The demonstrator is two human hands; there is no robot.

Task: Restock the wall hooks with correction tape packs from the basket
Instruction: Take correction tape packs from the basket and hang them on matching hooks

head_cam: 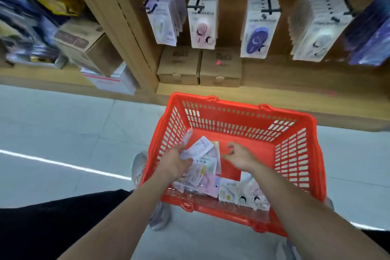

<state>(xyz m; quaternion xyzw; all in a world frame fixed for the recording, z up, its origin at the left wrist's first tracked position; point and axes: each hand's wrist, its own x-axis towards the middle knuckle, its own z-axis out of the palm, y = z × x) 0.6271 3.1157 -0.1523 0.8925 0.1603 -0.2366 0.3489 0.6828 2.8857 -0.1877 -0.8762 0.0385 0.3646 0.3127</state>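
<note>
Correction tape packs [205, 168] lie in a loose, overlapping pile on the bottom of the red basket [238, 106], towards its near left side. The left hand [176, 161] is inside the basket close to the left mesh wall. It grips a fanned bunch [201, 145] of these packs, with fingers and thumb closed on the bunch's left edge. One pack of the bunch rises along the mesh wall just beyond the fingers. Directly below the grip and nearer than it, the rest of the pile lies in several layers. To the right of the grip, and apart from it, the right hand [240, 155] hovers over bare basket bottom, fingers loosely bent with nothing between them. Further packs [242, 194] lie nearer than the right hand, under its forearm, against the near wall. Beyond and above the grip, past the far rim, black wall hooks [199, 0] project from a wooden back panel. Each hook carries a row of hanging packs [203, 21]; four rows are in clear view, all motion-blurred. Below the two left rows, two cardboard boxes [199, 67] stand side by side, touching, on the wooden base shelf [295, 99]. Pale grey floor [63, 124] shows to the left of the grip, outside the basket.
</note>
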